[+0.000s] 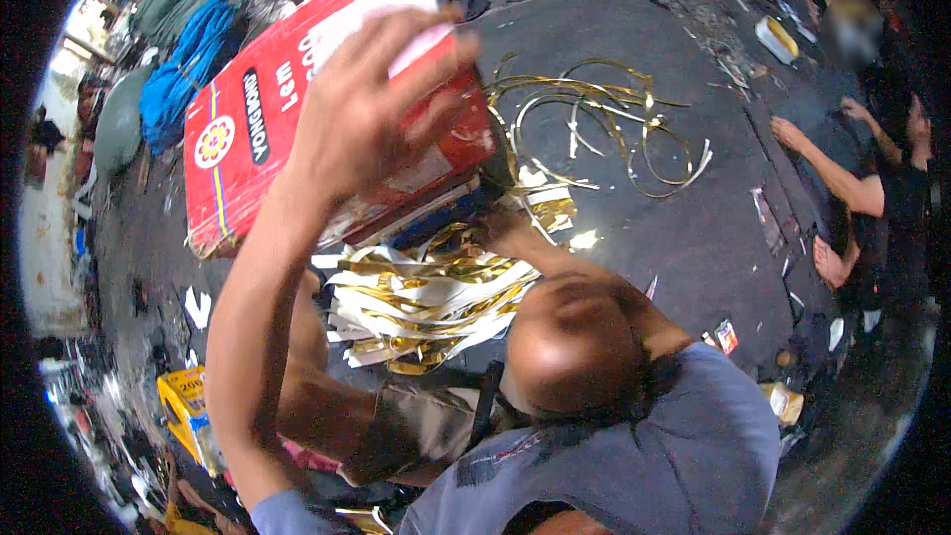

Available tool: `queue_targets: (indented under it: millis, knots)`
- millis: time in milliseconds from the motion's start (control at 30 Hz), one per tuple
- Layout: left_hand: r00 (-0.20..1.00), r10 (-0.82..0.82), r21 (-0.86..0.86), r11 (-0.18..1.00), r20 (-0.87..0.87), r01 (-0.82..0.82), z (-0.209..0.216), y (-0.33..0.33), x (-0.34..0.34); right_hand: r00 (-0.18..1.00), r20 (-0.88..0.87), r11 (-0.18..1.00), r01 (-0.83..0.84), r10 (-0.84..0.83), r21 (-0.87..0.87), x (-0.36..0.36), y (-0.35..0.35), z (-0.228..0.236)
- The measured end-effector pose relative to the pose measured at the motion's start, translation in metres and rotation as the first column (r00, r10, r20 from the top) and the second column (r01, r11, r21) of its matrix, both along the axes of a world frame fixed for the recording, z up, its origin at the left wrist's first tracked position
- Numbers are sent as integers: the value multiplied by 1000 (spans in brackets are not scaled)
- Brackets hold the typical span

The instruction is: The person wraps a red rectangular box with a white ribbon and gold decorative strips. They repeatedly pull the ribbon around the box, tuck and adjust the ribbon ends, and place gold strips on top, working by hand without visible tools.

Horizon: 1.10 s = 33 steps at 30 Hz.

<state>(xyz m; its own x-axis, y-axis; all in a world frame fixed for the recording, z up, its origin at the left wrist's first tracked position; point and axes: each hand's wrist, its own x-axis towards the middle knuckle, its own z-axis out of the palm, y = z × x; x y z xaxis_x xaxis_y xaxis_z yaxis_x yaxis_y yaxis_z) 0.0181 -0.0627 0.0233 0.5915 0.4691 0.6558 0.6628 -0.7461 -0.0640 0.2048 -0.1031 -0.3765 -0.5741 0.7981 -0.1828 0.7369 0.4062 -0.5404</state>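
Observation:
A red cardboard box (253, 163) with a white panel leans at a tilt in front of me, left of the middle. My left hand (371, 104) lies over its side, the fingers bent across the upper right part and blurred by motion. My right hand (502, 223) reaches past my bent knee to the lower right edge of the box; shadow and the box hide its fingers. Beneath them, between my legs, lies a thick bundle of gold and white strips (426, 297). Just right of the box is a small gold and white scrap (550, 206).
Loose gold strips (644, 124) curl over the dark mat (684, 238). To the left lie a blue cloth bundle (188, 74) and a yellow box (183, 406). Another person's arm (842, 178) and foot (834, 263) are at the right. Litter surrounds the mat, including a yellowish container (778, 40).

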Motion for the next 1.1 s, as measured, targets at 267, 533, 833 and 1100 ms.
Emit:
queue_targets:
  millis: [267, 533, 833, 1100]
  knots:
    - [969, -18, -525, 843, -245, -117, -15, -126, 9, 897, -398, 980, -197, 195, 35, 13, -4, 80]
    - [793, 536, -950, 260, 289, 171, -22, -144, -21, 566, -656, 825, -543, 498, 158, 2, 31, 370]
    - [704, 639, -830, 544, 310, -128, 62, -148, -181, 672, -562, 876, -390, 482, 284, 19, 104, 443]
    - [236, 886, 308, 372, -399, -876, 47, -101, -261, 931, -116, 763, -206, 345, 613, -50, 156, 435]
